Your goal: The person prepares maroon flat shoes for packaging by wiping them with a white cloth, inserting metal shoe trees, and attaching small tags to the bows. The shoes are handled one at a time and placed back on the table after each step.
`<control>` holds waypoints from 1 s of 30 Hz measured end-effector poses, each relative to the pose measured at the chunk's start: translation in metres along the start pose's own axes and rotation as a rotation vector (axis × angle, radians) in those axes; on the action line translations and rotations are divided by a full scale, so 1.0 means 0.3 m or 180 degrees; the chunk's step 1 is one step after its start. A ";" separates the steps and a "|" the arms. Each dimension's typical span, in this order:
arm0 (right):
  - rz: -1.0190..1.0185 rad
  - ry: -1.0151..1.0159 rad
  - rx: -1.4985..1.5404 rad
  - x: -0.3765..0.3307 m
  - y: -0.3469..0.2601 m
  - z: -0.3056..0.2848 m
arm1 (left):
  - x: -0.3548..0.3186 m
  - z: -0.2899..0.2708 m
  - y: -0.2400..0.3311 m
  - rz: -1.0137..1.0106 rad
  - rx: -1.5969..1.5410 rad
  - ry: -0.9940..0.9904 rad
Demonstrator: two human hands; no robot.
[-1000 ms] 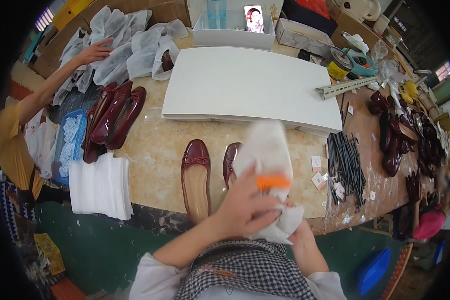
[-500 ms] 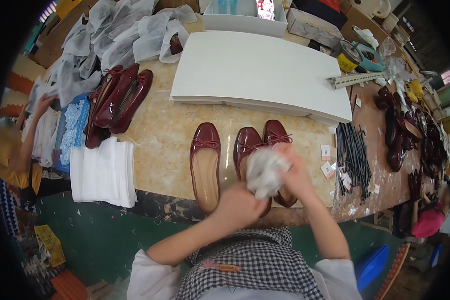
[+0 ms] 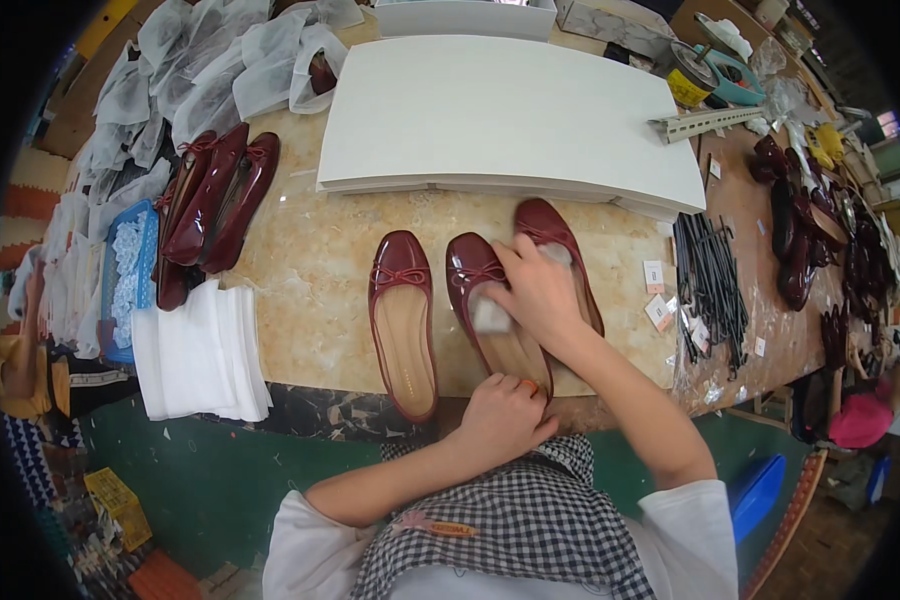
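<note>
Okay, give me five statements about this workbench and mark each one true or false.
1. The right hand reaches over the middle front shoe. True.
2. Black rods lie right of the front shoes. True.
3. The left hand rests on the rods. False: the left hand is by the middle shoe's heel.
4. The front shoes are black. False: dark red.
5. The blue basket is on the right. False: the blue basket is on the left.

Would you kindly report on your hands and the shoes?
Left hand at heel of middle shoe. Right hand by its white wad. Right shoe partly hidden by that hand.
</note>
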State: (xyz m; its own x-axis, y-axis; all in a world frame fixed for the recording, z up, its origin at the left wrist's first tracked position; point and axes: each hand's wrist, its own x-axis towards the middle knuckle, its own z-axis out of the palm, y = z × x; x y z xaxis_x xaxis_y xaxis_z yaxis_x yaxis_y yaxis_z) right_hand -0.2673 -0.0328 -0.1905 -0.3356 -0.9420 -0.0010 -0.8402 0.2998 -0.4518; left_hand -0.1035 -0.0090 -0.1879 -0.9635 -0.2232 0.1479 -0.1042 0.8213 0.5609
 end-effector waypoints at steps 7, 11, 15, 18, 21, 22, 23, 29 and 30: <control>-0.0290 0.0433 0.1197 -0.087 0.063 -0.063 | 0.438 -0.317 -0.228 0.0242 0.1378 0.0370; 0.0173 0.0204 0.1800 -0.208 -0.009 -0.159 | 0.668 -0.354 -0.675 -0.0486 0.2313 0.1843; 0.0873 0.0026 0.2814 -0.314 0.052 -0.177 | 0.697 -0.317 -0.585 -0.1010 0.1114 0.0713; 0.1121 0.0694 0.3862 -0.324 0.048 -0.193 | 0.678 -0.339 -0.531 -0.0767 0.0805 0.0257; 0.1174 0.0806 0.4257 -0.304 0.041 -0.208 | 0.646 -0.324 -0.548 -0.0268 0.1502 0.1478; 0.0910 0.0659 0.4112 -0.300 0.026 -0.195 | 0.646 -0.288 -0.617 -0.0289 0.1802 0.1973; 0.0830 0.0574 0.4068 -0.301 0.024 -0.184 | 0.666 -0.267 -0.652 -0.0260 0.2068 0.2465; 0.0846 0.0598 0.3828 -0.332 -0.004 -0.201 | 0.674 -0.325 -0.545 -0.0343 0.0967 0.1508; 0.0927 0.0845 0.4128 -0.345 0.016 -0.222 | 0.654 -0.331 -0.423 0.0157 0.0807 0.1759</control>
State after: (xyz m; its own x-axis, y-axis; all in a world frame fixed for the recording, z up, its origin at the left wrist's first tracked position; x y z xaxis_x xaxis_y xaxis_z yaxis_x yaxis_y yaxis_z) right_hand -0.2649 0.0762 -0.1332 -0.6262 -0.7678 -0.1357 0.2282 -0.0140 -0.9735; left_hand -0.2548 -0.2093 -0.1491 -0.7052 -0.3655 0.6076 -0.1837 0.9218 0.3413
